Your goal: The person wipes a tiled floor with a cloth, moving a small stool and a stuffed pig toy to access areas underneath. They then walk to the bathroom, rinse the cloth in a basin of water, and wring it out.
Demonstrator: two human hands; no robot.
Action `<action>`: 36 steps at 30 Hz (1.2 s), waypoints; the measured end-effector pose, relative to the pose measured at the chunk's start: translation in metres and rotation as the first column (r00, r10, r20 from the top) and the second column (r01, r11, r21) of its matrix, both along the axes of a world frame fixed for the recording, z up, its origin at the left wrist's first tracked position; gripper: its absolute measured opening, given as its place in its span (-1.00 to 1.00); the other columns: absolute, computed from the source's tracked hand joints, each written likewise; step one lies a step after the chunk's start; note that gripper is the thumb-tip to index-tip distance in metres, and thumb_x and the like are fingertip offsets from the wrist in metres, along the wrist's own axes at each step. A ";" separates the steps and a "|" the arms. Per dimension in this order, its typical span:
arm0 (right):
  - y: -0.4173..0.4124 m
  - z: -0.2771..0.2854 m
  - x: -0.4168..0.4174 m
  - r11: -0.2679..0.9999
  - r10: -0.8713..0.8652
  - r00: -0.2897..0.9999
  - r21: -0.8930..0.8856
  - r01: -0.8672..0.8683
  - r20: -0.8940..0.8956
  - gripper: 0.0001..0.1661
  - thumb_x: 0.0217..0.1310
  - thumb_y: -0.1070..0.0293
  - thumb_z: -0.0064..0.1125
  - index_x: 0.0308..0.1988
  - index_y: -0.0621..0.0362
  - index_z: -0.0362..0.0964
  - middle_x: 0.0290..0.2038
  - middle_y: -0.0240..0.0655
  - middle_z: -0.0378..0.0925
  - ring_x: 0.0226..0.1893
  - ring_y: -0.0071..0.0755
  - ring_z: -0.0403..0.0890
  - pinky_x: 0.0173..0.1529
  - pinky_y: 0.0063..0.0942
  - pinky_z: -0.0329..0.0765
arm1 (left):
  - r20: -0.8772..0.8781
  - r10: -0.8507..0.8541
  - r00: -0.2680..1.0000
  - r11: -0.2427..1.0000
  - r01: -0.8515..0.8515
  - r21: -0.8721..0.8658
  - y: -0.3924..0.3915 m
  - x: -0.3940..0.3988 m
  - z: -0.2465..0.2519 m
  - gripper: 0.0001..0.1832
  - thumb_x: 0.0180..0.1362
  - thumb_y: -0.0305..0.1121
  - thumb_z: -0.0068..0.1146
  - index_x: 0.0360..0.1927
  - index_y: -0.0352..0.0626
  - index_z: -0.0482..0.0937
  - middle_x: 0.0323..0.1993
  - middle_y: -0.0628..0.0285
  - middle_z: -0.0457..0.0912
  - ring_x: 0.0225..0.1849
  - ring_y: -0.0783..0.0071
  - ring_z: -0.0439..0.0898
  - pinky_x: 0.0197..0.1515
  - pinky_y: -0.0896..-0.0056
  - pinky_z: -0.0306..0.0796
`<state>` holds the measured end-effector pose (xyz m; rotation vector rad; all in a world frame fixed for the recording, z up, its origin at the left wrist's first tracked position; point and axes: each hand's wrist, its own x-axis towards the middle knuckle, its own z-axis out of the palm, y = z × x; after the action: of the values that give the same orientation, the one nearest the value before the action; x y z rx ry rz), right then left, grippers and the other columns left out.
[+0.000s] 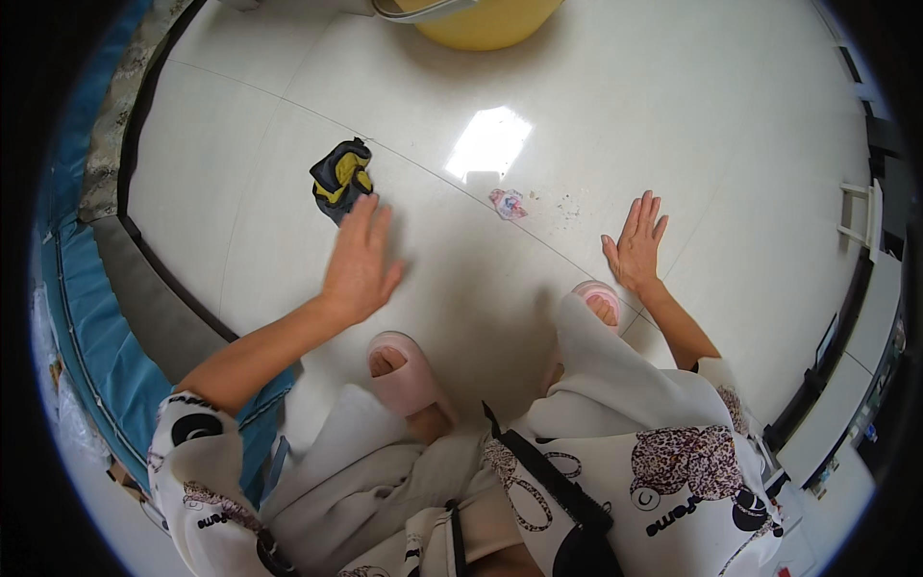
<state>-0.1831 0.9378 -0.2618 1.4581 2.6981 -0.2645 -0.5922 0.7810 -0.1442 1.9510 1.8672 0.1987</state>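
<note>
My left hand (360, 263) reaches over the pale tiled floor with its fingers apart and slightly blurred, holding nothing. Its fingertips are at the lower edge of a crumpled grey and yellow cloth (346, 177); whether they touch it I cannot tell. My right hand (638, 241) is spread, palm down, at the right, with nothing in it. Between the hands and farther out, a small crumpled pink and white wrapper or scrap (509, 204) lies on the floor. Small crumbs or debris (568, 209) are scattered just right of it.
A yellow bucket (483, 25) with a pale handle stands at the top. Blue and grey fabric-covered furniture (137, 288) runs along the left. A white cabinet (829, 418) lines the right, with a small white rack or stool (875, 220) near it. My feet wear pink slippers (407, 379).
</note>
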 end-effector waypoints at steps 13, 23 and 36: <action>0.012 0.003 -0.079 0.992 0.011 0.987 -0.122 -0.031 -0.161 0.00 0.10 0.08 0.08 0.20 0.68 -0.18 0.32 0.28 -0.40 0.34 0.34 -0.41 0.26 0.29 -0.43 | 0.081 0.345 0.935 0.921 -0.354 0.163 0.084 0.172 -0.122 -0.09 0.02 -0.26 0.17 0.28 -0.49 -0.12 0.32 -0.35 -0.19 0.34 -0.35 -0.17 0.30 -0.26 -0.25; 0.063 0.013 -0.058 0.949 0.277 0.948 -0.111 -0.296 -0.155 -0.03 0.05 0.01 0.12 0.26 0.39 -0.08 0.37 0.02 -0.30 0.38 0.11 -0.27 0.29 0.28 -0.35 | 0.099 0.323 0.941 0.941 -0.330 0.076 0.079 0.155 -0.098 -0.01 -0.03 -0.24 0.23 0.30 -0.45 -0.17 0.33 -0.30 -0.22 0.36 -0.30 -0.19 0.29 -0.28 -0.28; 0.145 -0.010 -0.127 0.930 0.337 0.937 0.185 -0.317 -0.088 -0.07 0.24 -0.13 -0.21 0.24 0.51 -0.10 0.36 0.05 -0.23 0.39 0.04 -0.28 0.32 0.21 -0.34 | -0.005 0.447 0.895 0.879 -0.438 0.189 0.076 0.205 -0.124 0.01 -0.03 -0.13 0.24 0.28 -0.52 -0.12 0.32 -0.36 -0.17 0.35 -0.31 -0.12 0.25 -0.37 -0.23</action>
<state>-0.3096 1.0830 -0.2716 1.0222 3.0666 -0.1078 -0.3870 0.8567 -0.2682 1.6140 2.3842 0.4791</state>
